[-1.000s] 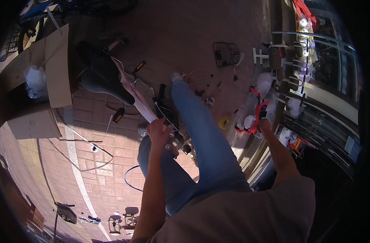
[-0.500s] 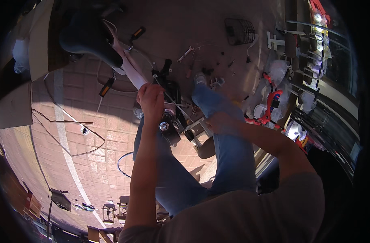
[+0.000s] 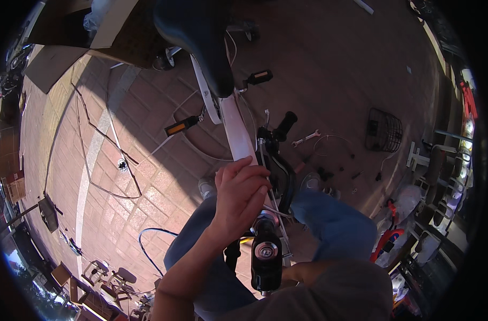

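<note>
A bicycle with a pale frame tube (image 3: pixel 234 128) stands between my knees, its black saddle (image 3: pixel 201 37) farthest from me. My left hand (image 3: pixel 238 198) is closed round the front of that tube, fingers curled over the top. Just nearer to me is the black handlebar stem (image 3: pixel 266 257) with a round bolt cap. A black handlebar grip (image 3: pixel 285 126) points away to the right of the tube. Pedals with orange reflectors, one at the left (image 3: pixel 182 126), show beside the frame. Of my right hand (image 3: pixel 295 272), only skin beside the stem shows; its fingers are hidden.
An open-end wrench (image 3: pixel 305 138) and small parts lie on the paving to the right, near a black wire basket (image 3: pixel 384 130). A cardboard box (image 3: pixel 124 35) stands at the far left. Red bicycle parts (image 3: pixel 385 243) in plastic lie at the right. A blue cable (image 3: pixel 143 243) curves beside my left leg.
My right hand has gone from beside my right knee to near the stem, mostly out of sight. My left hand stays on the tube. The view has shifted, and the stem appears closer to my body.
</note>
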`<state>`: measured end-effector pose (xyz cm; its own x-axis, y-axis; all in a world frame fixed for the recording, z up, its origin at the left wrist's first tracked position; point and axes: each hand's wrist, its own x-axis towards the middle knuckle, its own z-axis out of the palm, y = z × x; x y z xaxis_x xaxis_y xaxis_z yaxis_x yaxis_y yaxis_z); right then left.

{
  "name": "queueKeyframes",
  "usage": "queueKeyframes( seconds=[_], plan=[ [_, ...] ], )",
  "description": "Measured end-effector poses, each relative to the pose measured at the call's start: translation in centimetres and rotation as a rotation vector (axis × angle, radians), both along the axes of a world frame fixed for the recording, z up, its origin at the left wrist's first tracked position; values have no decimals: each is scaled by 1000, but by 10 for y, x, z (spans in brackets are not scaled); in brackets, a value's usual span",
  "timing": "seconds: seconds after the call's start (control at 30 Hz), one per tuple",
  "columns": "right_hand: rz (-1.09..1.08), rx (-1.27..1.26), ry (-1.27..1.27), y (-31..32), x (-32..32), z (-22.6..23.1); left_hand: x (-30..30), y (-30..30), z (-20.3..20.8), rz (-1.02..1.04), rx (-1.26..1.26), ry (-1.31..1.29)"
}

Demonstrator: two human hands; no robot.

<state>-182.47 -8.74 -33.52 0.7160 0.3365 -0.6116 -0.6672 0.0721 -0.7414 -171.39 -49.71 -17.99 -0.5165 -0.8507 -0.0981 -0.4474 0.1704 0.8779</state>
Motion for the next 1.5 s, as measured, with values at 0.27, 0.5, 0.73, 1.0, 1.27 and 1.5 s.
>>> queueKeyframes(
  seconds=[0.27,0.5,0.73,1.0,1.27,1.5],
  plan=[
    [35,-99,9,-12,5,-45,-6,18,-2,192,-285,44],
    [25,-272,50,4,11,-109,19,32,-4,347,-622,112],
    [-234,-517,-16,-60,1,-27,35,43,-17,397,-438,42],
    [-1440,-896,-21,-61,-81,161,65,94,-98,367,-221,-392],
    [-1863,-751,-62,3,-104,187,83,121,-114,337,92,-105],
    [-1685,-556,-76,-2,-94,146,94,126,-94,304,151,-76]
  ],
)
